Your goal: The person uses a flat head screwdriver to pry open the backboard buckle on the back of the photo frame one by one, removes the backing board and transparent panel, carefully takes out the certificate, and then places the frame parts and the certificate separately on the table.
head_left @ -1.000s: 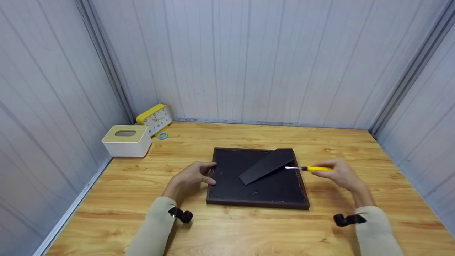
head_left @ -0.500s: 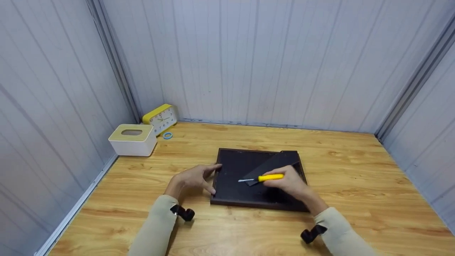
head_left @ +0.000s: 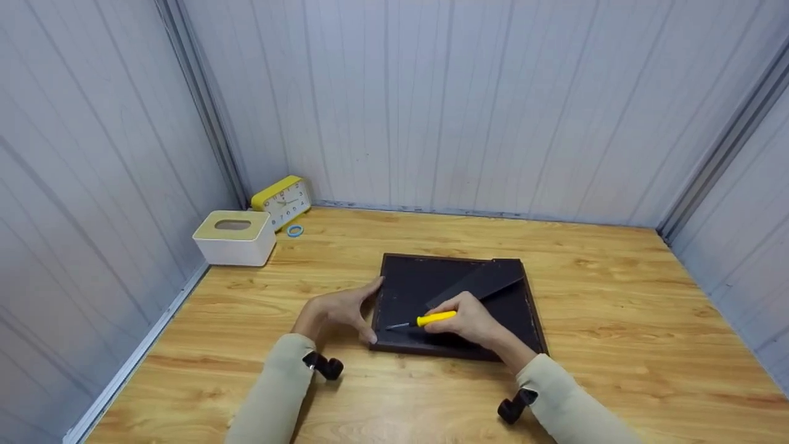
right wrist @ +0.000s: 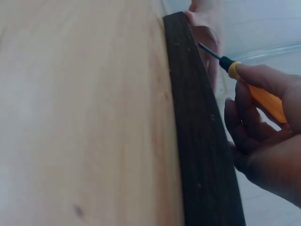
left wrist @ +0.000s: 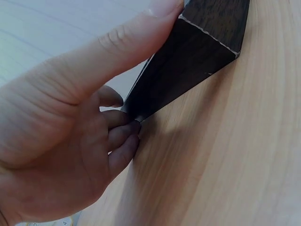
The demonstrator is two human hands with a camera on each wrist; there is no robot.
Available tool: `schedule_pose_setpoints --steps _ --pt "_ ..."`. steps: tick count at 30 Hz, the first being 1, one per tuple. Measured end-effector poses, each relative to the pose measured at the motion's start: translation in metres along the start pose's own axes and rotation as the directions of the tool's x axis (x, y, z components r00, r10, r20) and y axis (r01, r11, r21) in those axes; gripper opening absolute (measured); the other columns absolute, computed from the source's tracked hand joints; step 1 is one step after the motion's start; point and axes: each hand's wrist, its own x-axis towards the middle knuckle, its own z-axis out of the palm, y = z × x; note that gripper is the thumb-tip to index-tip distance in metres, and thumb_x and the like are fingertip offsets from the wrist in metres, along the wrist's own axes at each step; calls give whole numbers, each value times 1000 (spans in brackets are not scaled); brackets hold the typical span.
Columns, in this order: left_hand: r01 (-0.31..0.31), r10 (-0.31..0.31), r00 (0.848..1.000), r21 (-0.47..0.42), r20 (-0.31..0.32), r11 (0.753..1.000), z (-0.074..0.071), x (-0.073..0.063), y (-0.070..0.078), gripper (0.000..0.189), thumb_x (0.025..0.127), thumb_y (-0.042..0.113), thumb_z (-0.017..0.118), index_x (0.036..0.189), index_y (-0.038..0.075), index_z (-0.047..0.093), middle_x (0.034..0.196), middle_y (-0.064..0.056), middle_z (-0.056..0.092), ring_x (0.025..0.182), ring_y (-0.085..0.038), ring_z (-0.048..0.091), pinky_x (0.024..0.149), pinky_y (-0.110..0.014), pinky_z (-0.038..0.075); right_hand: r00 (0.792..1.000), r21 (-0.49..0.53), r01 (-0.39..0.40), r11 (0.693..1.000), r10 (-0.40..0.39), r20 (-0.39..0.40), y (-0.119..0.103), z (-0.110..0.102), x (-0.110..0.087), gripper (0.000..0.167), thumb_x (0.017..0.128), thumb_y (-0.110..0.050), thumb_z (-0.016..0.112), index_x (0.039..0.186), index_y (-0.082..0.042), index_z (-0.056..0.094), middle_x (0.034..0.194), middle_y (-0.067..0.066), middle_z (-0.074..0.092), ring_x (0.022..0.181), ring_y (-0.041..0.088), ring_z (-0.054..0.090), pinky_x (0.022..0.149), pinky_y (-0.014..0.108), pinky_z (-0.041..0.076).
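A dark picture frame (head_left: 407, 280) lies back side up on the wooden table, its black stand leg (head_left: 502, 277) slanting across the backing. My left hand (head_left: 342, 307) rests against the frame's left edge, thumb at the near left corner and fingers spread farther up the side. In the left wrist view, the thumb touches the frame's corner (left wrist: 211, 30). My right hand (head_left: 471, 324) pinches a screwdriver (head_left: 437, 318) by its yellow handle over the backing. The screwdriver's metal tip points left, close to the near left corner; whether it touches the backing, I cannot tell.
A white tissue box (head_left: 237, 250) with a wood-coloured lid stands at the back left. Behind it leans a yellow alarm clock (head_left: 286, 202), and a small blue ring (head_left: 294, 230) lies nearby. Pale panel walls (head_left: 419, 111) enclose the table's back and sides.
My right hand has carried the screwdriver leftward from the frame's right edge toward its near left corner. The left thumb has slid nearer that corner, while the fingers stay along the left side.
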Motion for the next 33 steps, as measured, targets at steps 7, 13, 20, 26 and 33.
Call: schedule_pose_setpoints --steps 7,13,20,26,33 --pt "-22 22 1000 16 5 1000 0 -2 2 139 67 31 95 161 12 -5 166 -11 -8 151 -22 -2 121 -42 6 1000 -32 8 999 -8 15 -3 6 2 30 78 -27 87 102 -9 81 99 7 75 85 20 65 70 29 55" --pt "1 -2 1000 19 2 1000 1 -3 4 139 65 33 96 161 12 -3 167 -11 -7 151 -22 -1 121 -42 6 1000 -43 7 999 -6 22 -3 13 4 27 78 -24 87 101 -11 81 97 5 75 83 19 65 70 28 55" --pt "10 -10 1000 11 12 1000 1 -4 4 139 67 33 95 161 13 -4 167 -10 -8 151 -23 -3 121 -44 7 1000 -46 -7 999 7 8 -5 19 8 26 78 -24 88 99 -11 82 99 5 74 85 19 64 71 29 55" --pt "8 -8 1000 18 10 1000 2 -3 5 138 67 33 95 161 12 -3 166 -10 -9 151 -23 -2 121 -44 6 998 -35 63 997 -64 -11 -26 27 20 20 80 -26 86 94 -12 82 88 3 74 72 18 63 64 28 54" --pt "-50 50 999 19 18 999 1 1 6 137 67 32 95 162 11 -2 167 -12 -2 151 -20 6 121 -44 8 978 -239 205 949 -206 20 -69 45 41 14 86 -21 81 79 -10 77 61 -6 64 50 6 48 50 20 43"
